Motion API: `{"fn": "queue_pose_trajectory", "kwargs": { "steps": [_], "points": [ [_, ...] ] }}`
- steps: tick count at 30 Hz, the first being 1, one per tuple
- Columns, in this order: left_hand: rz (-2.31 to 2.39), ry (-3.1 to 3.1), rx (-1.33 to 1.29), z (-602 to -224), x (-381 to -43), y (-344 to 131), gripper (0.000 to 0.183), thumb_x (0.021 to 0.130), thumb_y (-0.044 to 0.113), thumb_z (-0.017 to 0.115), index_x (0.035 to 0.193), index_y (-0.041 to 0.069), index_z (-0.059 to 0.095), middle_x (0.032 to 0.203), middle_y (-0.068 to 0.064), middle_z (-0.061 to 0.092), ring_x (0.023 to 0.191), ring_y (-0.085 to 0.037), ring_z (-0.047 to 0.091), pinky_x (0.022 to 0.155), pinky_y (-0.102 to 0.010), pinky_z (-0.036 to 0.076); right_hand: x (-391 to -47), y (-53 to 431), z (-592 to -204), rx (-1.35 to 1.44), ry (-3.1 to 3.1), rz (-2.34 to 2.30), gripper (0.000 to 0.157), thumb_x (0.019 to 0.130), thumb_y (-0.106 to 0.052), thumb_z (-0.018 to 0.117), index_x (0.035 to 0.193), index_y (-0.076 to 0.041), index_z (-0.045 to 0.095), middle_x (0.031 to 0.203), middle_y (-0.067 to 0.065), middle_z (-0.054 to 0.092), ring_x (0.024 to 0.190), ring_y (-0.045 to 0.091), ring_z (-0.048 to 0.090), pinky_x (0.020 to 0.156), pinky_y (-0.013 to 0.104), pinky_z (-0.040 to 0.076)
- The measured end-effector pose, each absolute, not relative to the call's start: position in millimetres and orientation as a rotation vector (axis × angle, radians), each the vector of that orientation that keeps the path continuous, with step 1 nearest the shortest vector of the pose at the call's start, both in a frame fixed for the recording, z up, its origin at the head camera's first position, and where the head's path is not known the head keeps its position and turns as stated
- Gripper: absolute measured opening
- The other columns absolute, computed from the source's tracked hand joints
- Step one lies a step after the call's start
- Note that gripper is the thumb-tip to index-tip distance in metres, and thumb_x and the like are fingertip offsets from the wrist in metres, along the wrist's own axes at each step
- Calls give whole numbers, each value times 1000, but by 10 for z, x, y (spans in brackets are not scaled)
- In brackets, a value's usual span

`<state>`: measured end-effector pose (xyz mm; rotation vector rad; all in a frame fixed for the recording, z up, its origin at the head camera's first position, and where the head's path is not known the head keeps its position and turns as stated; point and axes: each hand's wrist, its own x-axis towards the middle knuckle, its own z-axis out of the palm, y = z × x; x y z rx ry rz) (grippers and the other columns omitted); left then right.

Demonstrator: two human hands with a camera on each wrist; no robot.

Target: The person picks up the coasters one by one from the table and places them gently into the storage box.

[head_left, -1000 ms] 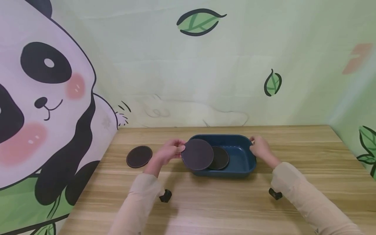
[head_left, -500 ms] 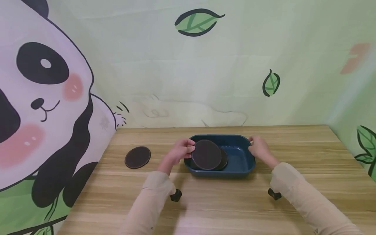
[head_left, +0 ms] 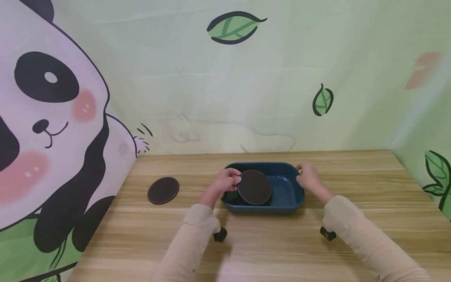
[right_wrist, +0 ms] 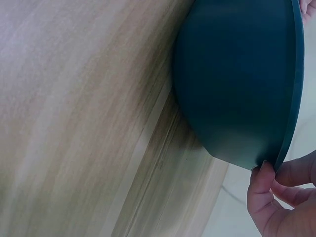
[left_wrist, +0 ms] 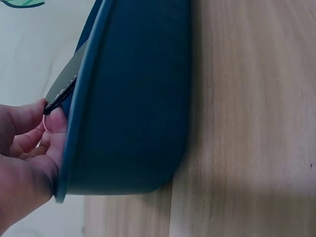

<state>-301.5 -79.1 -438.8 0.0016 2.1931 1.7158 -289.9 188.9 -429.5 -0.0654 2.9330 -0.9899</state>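
My left hand (head_left: 226, 181) pinches the edge of a dark round coaster (head_left: 254, 187) with stitching along its rim. That coaster is over the left half of a blue rectangular basin (head_left: 289, 192), and a second dark coaster seen earlier inside is now hidden behind it. In the left wrist view, thumb and fingers hold the tilted coaster (left_wrist: 66, 81) just inside the basin's rim. At the basin's right end my right hand (head_left: 309, 179) grips the rim between thumb and fingers, as the right wrist view also shows.
Another dark coaster (head_left: 163, 190) lies flat on the wooden table (head_left: 275, 250), left of the basin. Behind the table hangs a pale green cloth (head_left: 169, 78) printed with a panda and leaves.
My left hand has carried the coaster rightward, from the basin's left end further over its inside, covering the coaster lying there. My right hand has kept its grip on the rim.
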Motion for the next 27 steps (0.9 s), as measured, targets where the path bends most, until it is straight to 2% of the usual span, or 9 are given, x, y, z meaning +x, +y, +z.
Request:
{"fn": "queue_pose_trajectory", "kwargs": {
  "steps": [16, 21, 23, 27],
  "points": [
    [1715, 2331, -74, -4464, -3047, -668, 16, 86, 2, 52, 101, -1, 54, 81, -5, 52, 62, -11, 47, 53, -20, 43, -2903, 1902, -4317, -75, 2935, -1003, 34, 77, 4, 45, 109, 14, 48, 83, 21, 55, 71, 24, 51, 56, 26, 42],
    [1706, 2458, -55, -4940, -3358, -677, 12, 83, 2, 54, 95, 6, 57, 79, -6, 57, 64, -14, 54, 55, -26, 47, -2901, 1907, -4317, -68, 2933, -1007, 34, 77, 4, 45, 109, 14, 48, 83, 21, 55, 70, 24, 51, 55, 26, 43],
    [1691, 2537, -11, -5118, -3456, -689, 13, 83, 2, 55, 95, 5, 57, 78, -7, 57, 67, -15, 54, 56, -27, 47, -2896, 1903, -4309, -63, 2933, -1007, 34, 77, 4, 45, 109, 14, 48, 84, 21, 55, 71, 24, 52, 56, 26, 43],
    [1646, 2590, -15, -5180, -3498, -680, 15, 82, 4, 58, 96, 7, 59, 80, -8, 57, 70, -19, 54, 60, -29, 46, -2897, 1899, -4310, -52, 2934, -1001, 34, 77, 4, 45, 110, 13, 48, 85, 21, 55, 73, 25, 51, 58, 27, 42]
  ]
}}
